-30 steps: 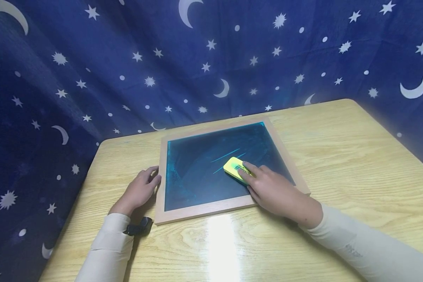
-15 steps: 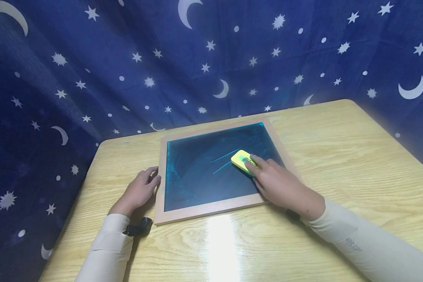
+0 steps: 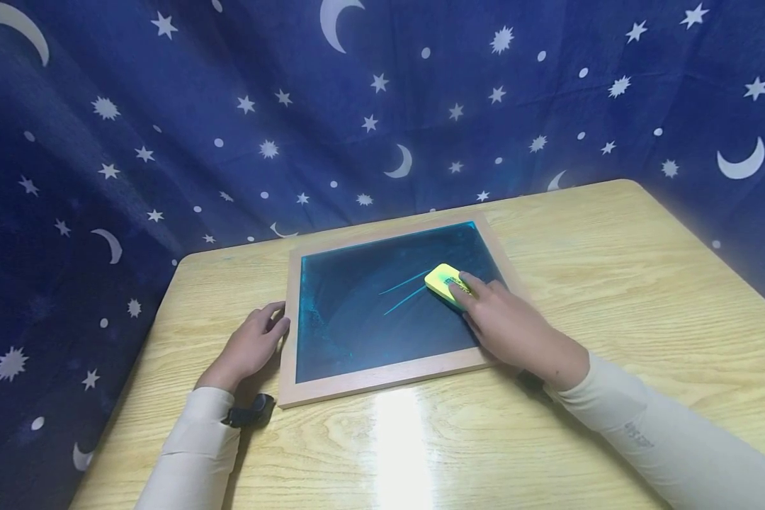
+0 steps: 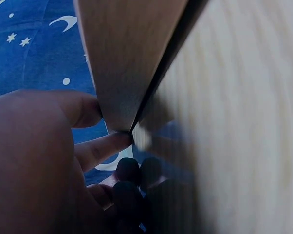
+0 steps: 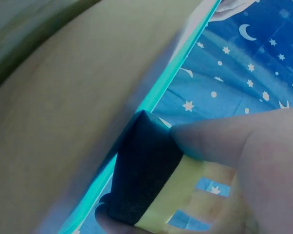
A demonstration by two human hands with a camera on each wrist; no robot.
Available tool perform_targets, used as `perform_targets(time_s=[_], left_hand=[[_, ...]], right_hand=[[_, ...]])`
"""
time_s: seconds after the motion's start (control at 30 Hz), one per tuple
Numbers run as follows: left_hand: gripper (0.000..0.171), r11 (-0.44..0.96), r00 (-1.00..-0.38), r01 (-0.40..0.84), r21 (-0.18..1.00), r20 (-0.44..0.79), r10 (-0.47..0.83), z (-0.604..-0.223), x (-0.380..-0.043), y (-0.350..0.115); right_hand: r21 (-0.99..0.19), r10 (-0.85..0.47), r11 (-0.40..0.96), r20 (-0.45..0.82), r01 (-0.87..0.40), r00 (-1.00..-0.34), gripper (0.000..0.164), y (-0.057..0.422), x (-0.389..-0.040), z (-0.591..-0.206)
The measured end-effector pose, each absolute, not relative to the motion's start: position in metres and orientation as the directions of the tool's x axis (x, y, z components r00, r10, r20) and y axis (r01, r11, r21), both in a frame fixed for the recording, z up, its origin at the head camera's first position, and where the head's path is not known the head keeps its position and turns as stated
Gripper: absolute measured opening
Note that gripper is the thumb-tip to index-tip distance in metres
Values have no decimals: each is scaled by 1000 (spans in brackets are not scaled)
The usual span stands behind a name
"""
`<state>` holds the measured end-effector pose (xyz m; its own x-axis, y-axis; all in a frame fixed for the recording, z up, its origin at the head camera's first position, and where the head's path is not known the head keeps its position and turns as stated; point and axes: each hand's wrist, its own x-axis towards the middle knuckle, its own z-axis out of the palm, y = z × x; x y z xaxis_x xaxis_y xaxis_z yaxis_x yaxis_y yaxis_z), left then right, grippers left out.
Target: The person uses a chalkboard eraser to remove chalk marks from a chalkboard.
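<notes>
A wooden-framed chalkboard (image 3: pixel 363 319) lies flat on the table, two thin blue-green streaks slanting across its dark surface. My right hand (image 3: pixel 513 326) grips a yellow board eraser (image 3: pixel 443 280), holding it on the board right of centre at the upper end of the streaks. The right wrist view shows the eraser's dark felt side (image 5: pixel 146 170) between thumb and fingers. My left hand (image 3: pixel 251 346) rests beside the board's left edge. In the left wrist view, its thumb and index fingertip touch the side of the wooden frame (image 4: pixel 124 63); the fingers are relaxed.
The light wooden table (image 3: pixel 644 283) extends on both sides of the board and in front of it. A dark blue curtain (image 3: pixel 331 127) with moons and stars hangs behind. A black wrist camera (image 3: pixel 251 412) sits at the left cuff, near the board's corner.
My right hand has slid the eraser up and to the right across the board, uncovering more of the streaks. The left hand and the board have stayed put.
</notes>
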<state>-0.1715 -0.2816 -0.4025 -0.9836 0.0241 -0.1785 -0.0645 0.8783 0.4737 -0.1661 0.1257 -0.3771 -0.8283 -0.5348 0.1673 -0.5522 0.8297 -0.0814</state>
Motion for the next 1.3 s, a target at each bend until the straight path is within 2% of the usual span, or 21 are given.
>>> perform_targets(time_s=[0.4, 0.83, 1.3], left_hand=[[58, 878, -984, -62, 475, -174, 25, -403, -172, -281], [57, 883, -985, -60, 466, -172, 23, -405, -172, -281], [58, 883, -985, -63, 465, -170, 19, -405, -173, -282]], right_hand=[[-152, -498, 841, 158, -519, -853, 46, 137, -175, -374], [-149, -456, 866, 156, -477, -876, 48, 142, -182, -375], [-131, -491, 847, 180, -515, -852, 47, 138, -181, -375]])
